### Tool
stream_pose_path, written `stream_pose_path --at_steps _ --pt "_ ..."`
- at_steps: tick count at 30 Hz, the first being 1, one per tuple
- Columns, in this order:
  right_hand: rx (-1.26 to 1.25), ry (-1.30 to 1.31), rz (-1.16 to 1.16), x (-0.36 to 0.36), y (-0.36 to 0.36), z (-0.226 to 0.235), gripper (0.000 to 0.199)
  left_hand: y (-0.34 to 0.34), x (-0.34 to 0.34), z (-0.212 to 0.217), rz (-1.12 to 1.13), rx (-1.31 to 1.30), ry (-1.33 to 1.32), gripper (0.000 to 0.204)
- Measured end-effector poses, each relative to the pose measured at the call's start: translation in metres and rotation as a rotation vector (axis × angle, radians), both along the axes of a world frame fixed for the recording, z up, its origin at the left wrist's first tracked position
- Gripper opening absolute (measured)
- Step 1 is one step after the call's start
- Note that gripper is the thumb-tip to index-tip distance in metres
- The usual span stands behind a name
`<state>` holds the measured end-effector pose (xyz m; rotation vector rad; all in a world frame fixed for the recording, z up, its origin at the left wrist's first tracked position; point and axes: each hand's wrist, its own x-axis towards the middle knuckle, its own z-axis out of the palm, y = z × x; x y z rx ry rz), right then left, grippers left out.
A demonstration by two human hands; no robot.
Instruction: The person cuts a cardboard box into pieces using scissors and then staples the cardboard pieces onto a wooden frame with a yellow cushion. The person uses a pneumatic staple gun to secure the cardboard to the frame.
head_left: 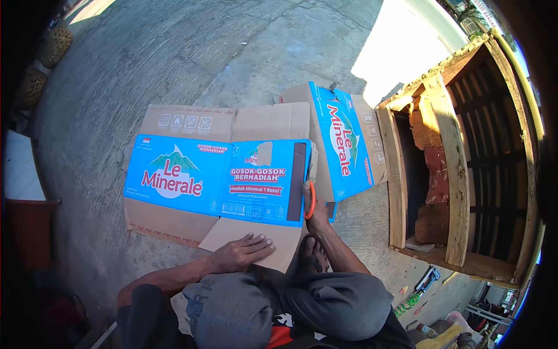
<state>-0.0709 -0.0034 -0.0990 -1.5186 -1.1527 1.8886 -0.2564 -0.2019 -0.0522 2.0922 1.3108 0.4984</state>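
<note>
Blue-printed flattened cardboard box (218,180) lies on concrete at 12 o'clock from us. Our left hand (241,253) is spread flat on its flap; our right hand (317,212) grips orange-handled scissors (311,198) at its 3 o'clock edge.

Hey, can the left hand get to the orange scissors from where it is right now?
Probably yes. The left hand lies flat on the brown cardboard flap, and the orange scissors sit close by in the right hand, with only flat cardboard between them.

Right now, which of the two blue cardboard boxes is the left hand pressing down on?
The flattened box lying open on the concrete. The left hand rests on its plain brown flap, while the other blue box lies apart, beyond the scissors.
</note>
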Motion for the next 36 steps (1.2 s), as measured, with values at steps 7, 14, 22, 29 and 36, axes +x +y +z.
stream_pose_path --at_steps 7,14,22,29,36 --pt "0.050 -0.138 0.124 0.003 0.011 -0.003 0.061 -0.006 0.000 -0.001 0.006 -0.021 -0.009 0.064" --pt "0.067 -0.157 0.130 -0.002 0.031 -0.012 0.066 -0.012 -0.004 -0.002 0.006 -0.040 -0.031 0.062" --pt "0.146 -0.173 0.169 -0.007 0.024 -0.004 0.061 -0.018 -0.004 -0.007 0.036 -0.008 -0.033 0.064" --pt "0.088 -0.284 0.285 -0.003 0.032 -0.014 0.083 -0.015 -0.005 -0.003 0.047 0.008 -0.030 0.065" --pt "0.130 -0.338 0.272 0.006 0.008 -0.006 0.088 -0.013 -0.004 -0.001 0.043 -0.019 -0.055 0.067"
